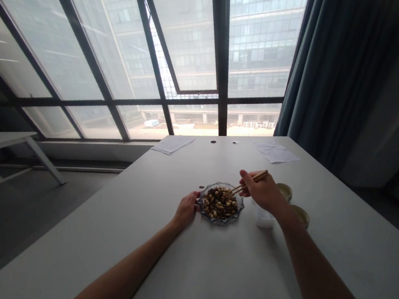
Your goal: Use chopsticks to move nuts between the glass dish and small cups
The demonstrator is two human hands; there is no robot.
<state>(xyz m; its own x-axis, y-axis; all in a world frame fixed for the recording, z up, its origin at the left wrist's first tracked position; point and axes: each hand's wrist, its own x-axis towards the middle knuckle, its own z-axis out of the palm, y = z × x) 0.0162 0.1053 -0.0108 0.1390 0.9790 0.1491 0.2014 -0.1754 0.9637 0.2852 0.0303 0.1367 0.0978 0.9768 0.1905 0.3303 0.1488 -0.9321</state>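
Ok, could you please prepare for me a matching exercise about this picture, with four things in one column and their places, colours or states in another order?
Column one:
1. left hand
2. chopsticks
3. glass bowl
4. curtain

Column two:
A. filled with small brown and pale pieces
B. dark blue
C. at the bowl's left edge
D. gripped in the right hand

Right pairs: 1-C, 2-D, 3-A, 4-B.

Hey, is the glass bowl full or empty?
The glass bowl is not empty: brown and pale nut-like pieces spread across its inside. How deep they go, I can't tell from this view.
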